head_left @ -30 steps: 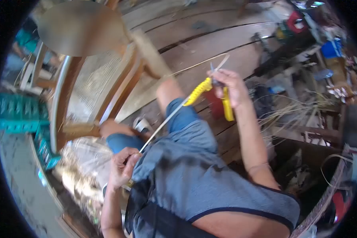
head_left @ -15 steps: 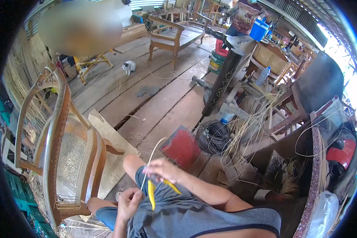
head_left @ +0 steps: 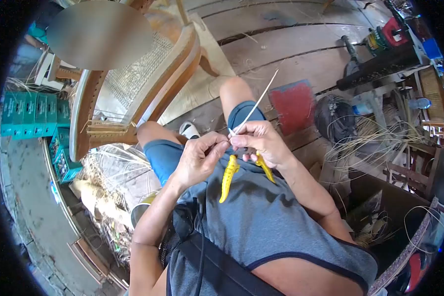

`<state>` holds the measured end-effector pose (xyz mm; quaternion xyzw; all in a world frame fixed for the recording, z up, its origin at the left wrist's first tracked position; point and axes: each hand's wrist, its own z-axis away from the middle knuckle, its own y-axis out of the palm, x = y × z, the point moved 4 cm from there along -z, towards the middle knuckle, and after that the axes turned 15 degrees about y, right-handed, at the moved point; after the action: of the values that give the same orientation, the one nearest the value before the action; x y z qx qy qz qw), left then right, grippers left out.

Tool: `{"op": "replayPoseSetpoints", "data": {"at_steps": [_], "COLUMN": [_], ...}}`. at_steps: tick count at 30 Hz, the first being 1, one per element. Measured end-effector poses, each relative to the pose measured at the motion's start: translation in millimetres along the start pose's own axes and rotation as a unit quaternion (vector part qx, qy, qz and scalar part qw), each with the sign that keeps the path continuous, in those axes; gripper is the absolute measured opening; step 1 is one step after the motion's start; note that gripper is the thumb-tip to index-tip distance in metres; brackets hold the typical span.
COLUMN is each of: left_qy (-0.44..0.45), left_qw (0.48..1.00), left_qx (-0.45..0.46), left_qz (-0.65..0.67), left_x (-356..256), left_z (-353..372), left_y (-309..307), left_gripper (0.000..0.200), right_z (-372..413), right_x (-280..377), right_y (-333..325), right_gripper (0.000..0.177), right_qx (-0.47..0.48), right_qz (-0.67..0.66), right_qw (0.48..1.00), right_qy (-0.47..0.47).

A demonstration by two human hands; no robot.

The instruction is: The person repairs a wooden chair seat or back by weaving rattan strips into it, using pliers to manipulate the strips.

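Observation:
In the head view, my left hand [head_left: 202, 157] and my right hand [head_left: 262, 142] meet above my lap, fingertips nearly touching. A thin pale cane strip [head_left: 263, 96] rises from between them, leaning up to the right. My right thumb and fingers pinch its lower part, and my left hand is closed at its lower end, which the fingers mostly hide. Yellow-handled pliers [head_left: 227, 180] hang from my right hand with the handles spread downward; their jaws are covered by the fingers. To the left stands a wooden chair frame [head_left: 170, 74] with a woven cane seat [head_left: 135, 74].
A red panel [head_left: 292, 106] lies on the plank floor. Beside it are a dark coil [head_left: 334, 117] and loose cane strands [head_left: 375, 140]. Teal boxes [head_left: 29, 113] stand at the left. A black post [head_left: 380, 66] slants at upper right.
The view has turned down and left, so the chair and boxes show more and the cat is out of sight. My right hand has come down beside my left at the strip's lower end.

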<state>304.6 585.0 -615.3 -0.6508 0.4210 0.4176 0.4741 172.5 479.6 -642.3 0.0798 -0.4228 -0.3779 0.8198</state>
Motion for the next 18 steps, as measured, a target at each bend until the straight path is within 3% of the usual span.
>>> {"op": "replayPoseSetpoints", "data": {"at_steps": [2, 4, 6, 12, 18], "left_qy": [-0.04, -0.021, 0.0, -0.057, -0.053], "left_qw": [0.999, 0.999, 0.999, 0.996, 0.996], "left_qx": [0.021, 0.016, -0.001, 0.009, 0.018], "left_qz": [-0.024, -0.038, -0.053, -0.074, -0.069], "left_x": [-6.2, -3.2, -3.1, -19.4, -26.2], "left_z": [2.0, 5.5, 13.5, 38.7, 54.5], "left_y": [-1.0, -2.9, -6.2, -24.9, -37.0], "left_gripper": [0.013, 0.01, 0.008, 0.007, 0.007], "right_z": [-2.6, -4.1, -3.6, 1.7, 28.7], "right_x": [0.2, 4.5, 6.2, 32.8, 71.3], "right_y": [-3.5, -5.6, -9.3, -48.7, -114.6], "right_gripper": [0.014, 0.014, 0.013, 0.014, 0.017], "right_qx": [0.014, 0.023, -0.007, -0.036, -0.164], "right_qz": [0.004, 0.002, -0.007, -0.016, -0.015], "right_qw": [1.0, 1.0, 1.0, 0.999, 0.979], "right_qy": [-0.012, -0.021, 0.012, -0.035, -0.117]}}
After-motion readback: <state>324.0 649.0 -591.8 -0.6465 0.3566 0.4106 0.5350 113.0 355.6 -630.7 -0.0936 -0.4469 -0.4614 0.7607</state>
